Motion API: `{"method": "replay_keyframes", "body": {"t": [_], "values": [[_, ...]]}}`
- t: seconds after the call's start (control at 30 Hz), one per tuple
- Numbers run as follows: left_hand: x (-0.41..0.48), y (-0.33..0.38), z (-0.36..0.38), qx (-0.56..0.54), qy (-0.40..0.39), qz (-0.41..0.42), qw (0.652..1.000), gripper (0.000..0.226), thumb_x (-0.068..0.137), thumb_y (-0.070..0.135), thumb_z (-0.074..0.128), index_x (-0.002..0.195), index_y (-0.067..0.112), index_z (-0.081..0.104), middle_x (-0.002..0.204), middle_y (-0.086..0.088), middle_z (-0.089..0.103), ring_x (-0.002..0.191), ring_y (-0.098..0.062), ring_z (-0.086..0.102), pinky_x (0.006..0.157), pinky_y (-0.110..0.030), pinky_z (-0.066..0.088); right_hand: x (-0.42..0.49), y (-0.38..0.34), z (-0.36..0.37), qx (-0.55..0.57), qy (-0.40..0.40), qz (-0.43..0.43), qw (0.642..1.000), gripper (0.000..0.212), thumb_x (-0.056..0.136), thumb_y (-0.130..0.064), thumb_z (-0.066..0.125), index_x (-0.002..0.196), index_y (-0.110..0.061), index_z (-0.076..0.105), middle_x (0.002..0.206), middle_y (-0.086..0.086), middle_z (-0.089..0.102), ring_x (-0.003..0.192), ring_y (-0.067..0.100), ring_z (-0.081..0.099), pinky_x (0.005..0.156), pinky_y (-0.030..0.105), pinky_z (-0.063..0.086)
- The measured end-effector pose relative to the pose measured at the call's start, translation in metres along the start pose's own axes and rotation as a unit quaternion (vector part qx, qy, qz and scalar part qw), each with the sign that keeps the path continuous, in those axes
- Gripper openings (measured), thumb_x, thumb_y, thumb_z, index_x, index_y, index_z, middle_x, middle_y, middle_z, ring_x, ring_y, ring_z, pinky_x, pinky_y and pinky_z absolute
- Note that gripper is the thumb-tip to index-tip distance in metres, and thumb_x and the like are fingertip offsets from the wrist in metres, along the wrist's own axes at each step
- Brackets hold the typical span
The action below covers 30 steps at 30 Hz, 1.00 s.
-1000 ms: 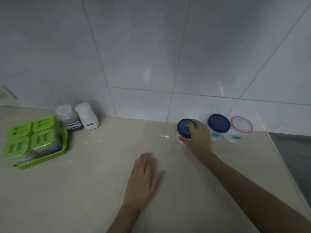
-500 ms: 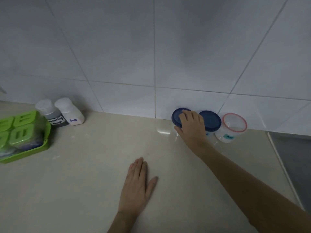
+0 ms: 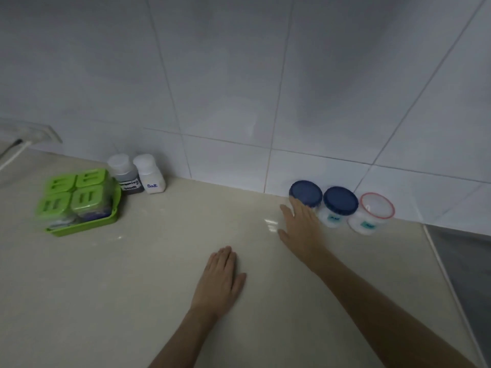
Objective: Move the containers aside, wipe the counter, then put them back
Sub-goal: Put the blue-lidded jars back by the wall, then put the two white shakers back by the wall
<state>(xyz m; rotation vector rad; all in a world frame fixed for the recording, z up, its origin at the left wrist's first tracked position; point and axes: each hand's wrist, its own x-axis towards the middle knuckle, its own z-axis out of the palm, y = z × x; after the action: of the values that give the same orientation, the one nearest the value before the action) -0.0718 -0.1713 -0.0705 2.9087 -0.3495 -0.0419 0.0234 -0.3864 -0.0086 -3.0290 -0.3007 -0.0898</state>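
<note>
Three round tubs stand in a row against the tiled wall at the right: a blue-lidded tub [image 3: 305, 193], a second blue-lidded tub [image 3: 340, 201] and a red-rimmed clear-lidded tub [image 3: 376, 205]. My right hand [image 3: 301, 227] hovers open just in front of the leftmost tub, fingers spread and holding nothing. My left hand [image 3: 220, 280] lies flat, palm down, on the beige counter [image 3: 159, 261]. At the left stand a green tray of green-lidded boxes [image 3: 79, 201], a dark seasoning bottle [image 3: 125, 172] and a white salt bottle [image 3: 150, 175].
The counter's right edge [image 3: 438, 261] borders a darker grey surface [image 3: 467, 261]. A white cord and a wall socket [image 3: 29, 134] sit at the far left. The white tiled wall rises directly behind all containers.
My right hand has let go of the leftmost blue-lidded tub and pulled back from it. That tub now stands at the wall beside the other two. My left hand stays flat.
</note>
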Motion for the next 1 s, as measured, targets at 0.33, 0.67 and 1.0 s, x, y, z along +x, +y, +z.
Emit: {"method": "replay_keyframes", "body": {"t": [0.33,0.67,1.0], "values": [[-0.053,-0.137,-0.032,0.004,-0.018,-0.053,0.998,0.054,0.088,0.043,0.041,0.120,0.004,0.061,0.129,-0.016,0.060,0.120,-0.030,0.057,0.114,-0.029,0.007,0.010,-0.128,0.007,0.039,-0.079,-0.090,0.992,0.057,0.087,-0.032,0.055,0.138,-0.011,0.039,0.150,0.012,0.034,0.139,0.027,0.032,0.113,0.036,0.026],[0.012,-0.281,-0.135,0.042,0.152,0.030,0.987,0.053,0.079,0.024,0.045,0.125,-0.001,0.052,0.135,-0.022,0.050,0.123,-0.036,0.046,0.109,-0.043,0.035,0.118,-0.267,-0.004,0.097,-0.032,-0.140,0.985,0.057,0.084,-0.029,0.058,0.135,-0.010,0.040,0.137,0.010,0.043,0.122,0.029,0.046,0.098,0.039,0.042],[0.137,-0.351,-0.176,-0.079,0.025,-0.012,0.997,0.070,0.088,0.028,0.061,0.147,0.012,0.027,0.149,-0.016,0.031,0.134,-0.034,0.038,0.112,-0.040,0.033,0.223,-0.331,-0.006,0.030,-0.050,-0.186,0.981,0.063,0.088,-0.017,0.057,0.144,-0.016,0.029,0.154,0.013,0.024,0.135,0.032,0.032,0.102,0.042,0.039]]}}
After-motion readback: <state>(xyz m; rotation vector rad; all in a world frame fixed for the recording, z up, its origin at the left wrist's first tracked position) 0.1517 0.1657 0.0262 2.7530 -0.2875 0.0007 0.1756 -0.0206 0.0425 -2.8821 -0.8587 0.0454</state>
